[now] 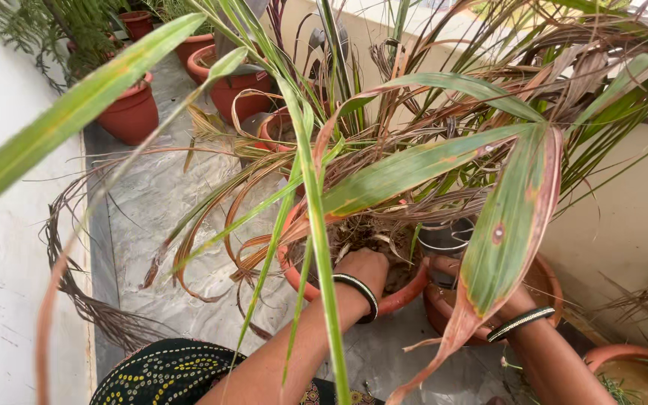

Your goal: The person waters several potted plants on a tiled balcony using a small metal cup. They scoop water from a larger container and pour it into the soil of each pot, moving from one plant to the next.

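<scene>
the left hand (365, 264) was pushed into the soil of the terracotta pot (403, 300) on the floor; its grip could not be told. the right hand (515, 300) was hidden by a leaf (508, 225). many dry leaves (219, 217) were left untrimmed.

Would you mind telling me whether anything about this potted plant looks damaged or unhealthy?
Yes. The plant in the terracotta pot under the left hand has many brown, dried leaves drooping over the rim. A broad green leaf near the right hand has brown spots and reddish edges.
</scene>
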